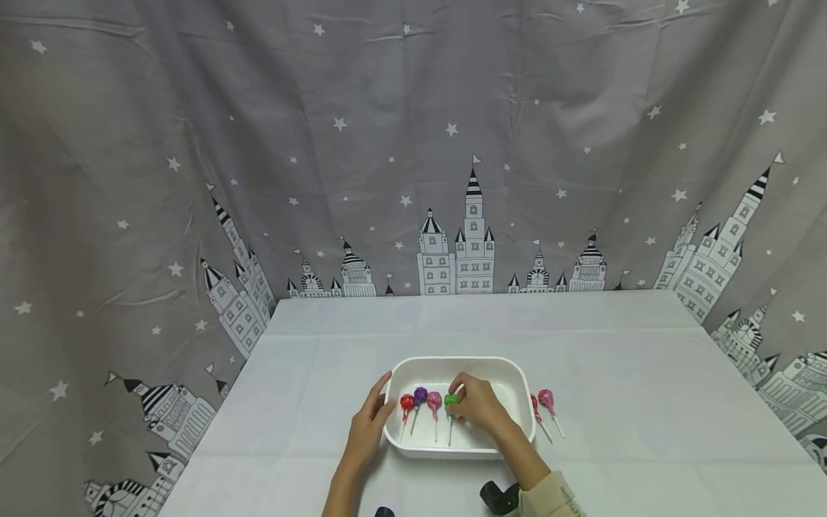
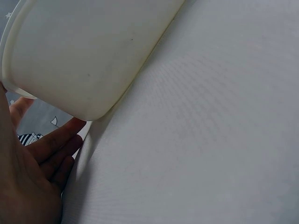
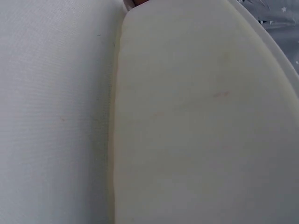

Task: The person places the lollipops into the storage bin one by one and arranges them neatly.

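The right hand point(image 1: 481, 403) pinches a green lollipop point(image 1: 451, 399) by its round head between thumb and fingertips, inside a white tray point(image 1: 459, 454). The stick points back from the grip toward the person; whether it touches the tray's floor I cannot tell. Just to the left of that grip lies a pink lollipop point(image 1: 434, 398), next a purple lollipop point(image 1: 421, 394), and farthest from the grip a red lollipop point(image 1: 406, 401). All three are in the tray, with their sticks toward the person.

The left hand point(image 1: 368, 429) grasps nothing: its fingers are stretched along the tray's outer wall, on the far left of the pinching hand, with the thumb at the rim. The left wrist view shows those fingers extended beside the tray's rounded corner.

To the right of the grip, outside the tray and just beside its wall, two more lollipops point(image 1: 546, 398) lie on the white table point(image 1: 646, 402), one pink and one red, the red one partly hidden by the rim. A beige sleeve point(image 1: 549, 497) and a black object point(image 1: 497, 498) sit behind the grip. Beyond it hangs a gray curtain point(image 1: 388, 72) printed with castles and stars.
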A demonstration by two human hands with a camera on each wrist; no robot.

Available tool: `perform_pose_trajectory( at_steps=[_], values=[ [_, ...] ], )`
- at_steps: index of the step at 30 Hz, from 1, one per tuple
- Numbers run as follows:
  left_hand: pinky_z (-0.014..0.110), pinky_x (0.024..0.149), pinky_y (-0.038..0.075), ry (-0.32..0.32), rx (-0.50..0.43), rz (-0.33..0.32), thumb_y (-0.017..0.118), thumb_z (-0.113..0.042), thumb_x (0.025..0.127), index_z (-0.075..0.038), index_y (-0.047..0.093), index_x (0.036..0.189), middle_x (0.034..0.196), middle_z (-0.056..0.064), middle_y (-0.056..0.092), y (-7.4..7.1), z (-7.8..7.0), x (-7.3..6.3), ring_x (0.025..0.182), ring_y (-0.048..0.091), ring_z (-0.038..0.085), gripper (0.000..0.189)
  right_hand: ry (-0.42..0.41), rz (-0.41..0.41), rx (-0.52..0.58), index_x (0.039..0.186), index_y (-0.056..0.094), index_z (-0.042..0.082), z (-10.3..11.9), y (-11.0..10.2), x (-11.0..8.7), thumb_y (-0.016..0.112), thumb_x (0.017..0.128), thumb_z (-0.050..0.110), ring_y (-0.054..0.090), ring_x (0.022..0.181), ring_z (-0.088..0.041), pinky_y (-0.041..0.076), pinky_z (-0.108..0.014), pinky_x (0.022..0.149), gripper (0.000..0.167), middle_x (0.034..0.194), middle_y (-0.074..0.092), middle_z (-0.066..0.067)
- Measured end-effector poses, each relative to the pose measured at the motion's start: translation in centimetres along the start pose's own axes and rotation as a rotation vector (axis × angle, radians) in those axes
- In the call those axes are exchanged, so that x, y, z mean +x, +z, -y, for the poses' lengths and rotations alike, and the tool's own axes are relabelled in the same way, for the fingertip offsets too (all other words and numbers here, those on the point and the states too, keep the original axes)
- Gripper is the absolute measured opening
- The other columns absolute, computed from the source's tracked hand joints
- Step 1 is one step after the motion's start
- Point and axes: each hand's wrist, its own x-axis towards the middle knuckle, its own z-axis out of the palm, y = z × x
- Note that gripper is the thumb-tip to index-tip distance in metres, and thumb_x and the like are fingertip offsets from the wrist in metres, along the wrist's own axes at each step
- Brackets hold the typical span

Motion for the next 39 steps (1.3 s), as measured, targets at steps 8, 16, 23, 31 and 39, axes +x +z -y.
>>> perform_pose_trajectory(
  at_steps=[8, 16, 23, 31, 39],
  values=[
    [0.058, 0.089, 0.04, -0.022, -0.001, 0.018, 0.052, -0.032, 0.093, -0.031, 0.041, 0.139, 0.125, 0.02, 0.054, -0.3, -0.2, -0.1, 0.112, 0.053, 0.037, 0.047, -0.001, 0.011, -0.042, 0.089, 0.057, 0.001, -0.2, 0.3, 0.0, 0.075, 0.073, 0.001, 0.052, 0.049, -0.008, 0.042, -0.021, 0.045, 0.024, 0.066, 0.055, -0.001],
    [0.057, 0.09, 0.04, -0.014, 0.009, 0.008, 0.051, -0.031, 0.094, -0.033, 0.04, 0.139, 0.126, 0.02, 0.054, -0.2, -0.1, 0.0, 0.113, 0.052, 0.037, 0.046, -0.002, 0.019, -0.068, 0.089, 0.057, 0.003, -0.3, 0.5, 0.0, 0.075, 0.075, 0.007, 0.049, 0.046, -0.007, 0.039, -0.022, 0.046, 0.024, 0.062, 0.053, 0.002],
    [0.056, 0.091, 0.041, -0.001, -0.013, 0.009, 0.051, -0.03, 0.094, -0.033, 0.04, 0.139, 0.126, 0.02, 0.054, -0.1, 0.1, -0.1, 0.113, 0.053, 0.037, 0.047, 0.004, -0.008, -0.053, 0.092, 0.057, 0.001, -0.3, 0.0, -0.6, 0.075, 0.075, 0.01, 0.052, 0.047, -0.008, 0.042, -0.023, 0.045, 0.027, 0.067, 0.053, 0.0],
    [0.057, 0.093, 0.038, -0.015, -0.016, 0.01, 0.052, -0.033, 0.093, -0.036, 0.04, 0.138, 0.129, 0.018, 0.052, 0.0, 0.1, -0.2, 0.116, 0.05, 0.037, 0.046, -0.03, -0.11, -0.059, 0.092, 0.061, 0.004, -0.2, -1.7, -1.7, 0.076, 0.074, 0.011, 0.054, 0.067, -0.011, 0.046, -0.024, 0.056, 0.024, 0.077, 0.058, -0.004],
    [0.058, 0.092, 0.039, -0.01, -0.013, 0.022, 0.05, -0.036, 0.094, -0.036, 0.04, 0.138, 0.128, 0.019, 0.052, -0.1, 0.1, -0.1, 0.115, 0.051, 0.037, 0.046, 0.031, -0.224, 0.017, 0.094, 0.063, 0.008, -0.1, -5.2, -3.3, 0.076, 0.076, 0.012, 0.059, 0.073, -0.012, 0.05, -0.024, 0.06, 0.022, 0.082, 0.061, -0.001]
  ],
)
